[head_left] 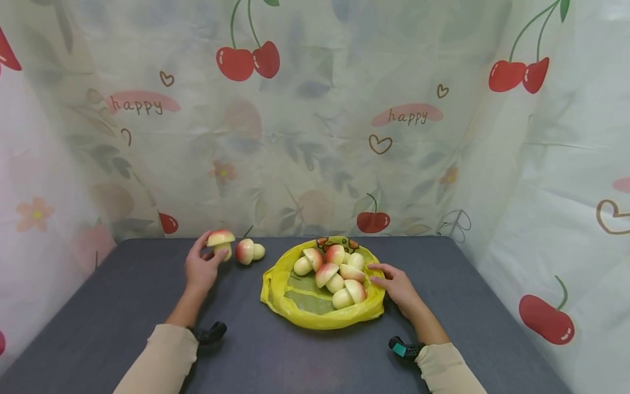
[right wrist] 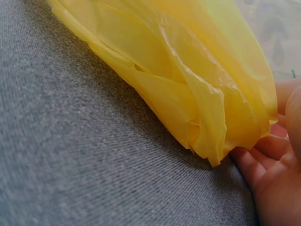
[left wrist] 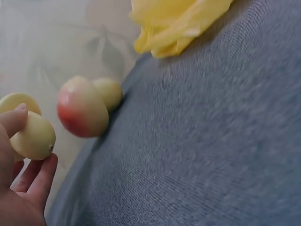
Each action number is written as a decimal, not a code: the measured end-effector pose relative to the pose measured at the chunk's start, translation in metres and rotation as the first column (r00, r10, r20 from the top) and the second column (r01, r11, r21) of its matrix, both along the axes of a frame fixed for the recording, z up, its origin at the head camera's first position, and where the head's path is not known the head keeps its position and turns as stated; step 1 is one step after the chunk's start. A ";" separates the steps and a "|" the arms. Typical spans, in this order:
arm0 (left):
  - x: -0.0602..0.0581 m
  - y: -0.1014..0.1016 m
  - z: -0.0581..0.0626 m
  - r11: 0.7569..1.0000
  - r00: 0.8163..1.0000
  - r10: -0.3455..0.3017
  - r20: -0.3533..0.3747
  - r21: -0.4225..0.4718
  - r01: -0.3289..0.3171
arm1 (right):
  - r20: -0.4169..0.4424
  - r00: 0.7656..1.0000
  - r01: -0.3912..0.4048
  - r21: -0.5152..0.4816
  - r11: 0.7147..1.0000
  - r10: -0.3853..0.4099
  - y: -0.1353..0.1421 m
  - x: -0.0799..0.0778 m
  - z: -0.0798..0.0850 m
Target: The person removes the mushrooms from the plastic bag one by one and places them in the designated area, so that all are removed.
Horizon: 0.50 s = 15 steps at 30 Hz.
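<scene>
In the head view my left hand (head_left: 200, 271) holds a toy mushroom (head_left: 221, 241) upright at the far left, its red-and-cream cap on top. The left wrist view shows thumb and fingers around its pale stem (left wrist: 35, 136). Just right of that hand, a second mushroom (head_left: 250, 251) lies on its side on the table. A yellow plastic bag (head_left: 325, 321), spread open with its rim rolled down, contains several more mushrooms (head_left: 327, 275). My right hand (head_left: 401, 290) grips the bag's right rim between thumb and fingers; the bag's folds (right wrist: 207, 113) partly hide the fingertips.
The dark grey table (head_left: 305, 361) runs back to a curtain (head_left: 315, 120) printed with cherries and hearts, which also hangs along both sides. A black strap device sits on the left wrist (head_left: 210, 332) and another on the right wrist (head_left: 406, 348).
</scene>
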<state>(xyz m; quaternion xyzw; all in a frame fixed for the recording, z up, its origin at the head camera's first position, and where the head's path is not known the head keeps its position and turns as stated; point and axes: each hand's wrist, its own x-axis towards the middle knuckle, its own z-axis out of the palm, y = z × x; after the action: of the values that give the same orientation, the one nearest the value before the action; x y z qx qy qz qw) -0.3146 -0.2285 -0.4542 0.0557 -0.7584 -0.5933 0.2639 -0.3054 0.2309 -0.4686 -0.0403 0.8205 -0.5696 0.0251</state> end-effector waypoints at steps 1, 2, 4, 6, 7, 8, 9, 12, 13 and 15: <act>-0.002 -0.001 -0.001 1.000 1.000 0.011 0.016 -0.021 -0.011 | -0.003 1.000 0.003 0.002 1.000 -0.003 0.000 0.000 0.000; -0.004 -0.002 -0.002 0.999 0.999 0.022 0.036 -0.045 -0.021 | -0.009 1.000 0.001 0.006 1.000 -0.001 0.001 0.000 0.000; -0.007 -0.004 -0.005 0.996 0.996 0.041 0.075 -0.086 -0.035 | -0.020 1.000 -0.002 0.007 1.000 0.003 0.001 0.001 0.000; -0.010 -0.005 -0.007 0.992 0.993 0.058 0.103 -0.117 -0.045 | -0.030 1.000 -0.007 0.005 1.000 0.008 0.002 0.001 -0.001; -0.012 -0.006 -0.008 0.989 0.991 0.068 0.115 -0.136 -0.052 | -0.034 0.999 -0.011 0.003 1.000 0.011 0.002 0.001 -0.001; -0.013 -0.007 -0.009 0.986 0.989 0.076 0.128 -0.157 -0.056 | -0.038 0.999 -0.017 0.000 1.000 0.017 0.002 0.001 -0.001; -0.014 -0.008 -0.009 0.983 0.987 0.084 0.137 -0.175 -0.059 | -0.038 0.999 -0.016 -0.008 1.000 0.016 0.002 0.001 -0.001; -0.017 -0.009 -0.010 0.971 0.981 0.097 0.167 -0.230 -0.057 | -0.038 0.999 -0.021 -0.021 1.000 0.020 0.001 0.002 0.001; -0.017 -0.009 -0.010 0.968 0.979 0.099 0.177 -0.246 -0.053 | -0.036 0.999 -0.021 -0.023 1.000 0.020 0.002 0.001 0.000; -0.018 -0.010 -0.009 0.962 0.975 0.100 0.200 -0.269 -0.043 | -0.033 0.999 -0.024 -0.023 0.999 0.023 0.000 0.005 0.005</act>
<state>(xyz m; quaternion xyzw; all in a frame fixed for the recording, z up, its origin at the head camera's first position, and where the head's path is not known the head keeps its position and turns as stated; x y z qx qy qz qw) -0.3326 -0.2384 -0.4636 0.1107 -0.8516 -0.4682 0.2081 -0.3002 0.2312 -0.4635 -0.0594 0.8135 -0.5783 0.0180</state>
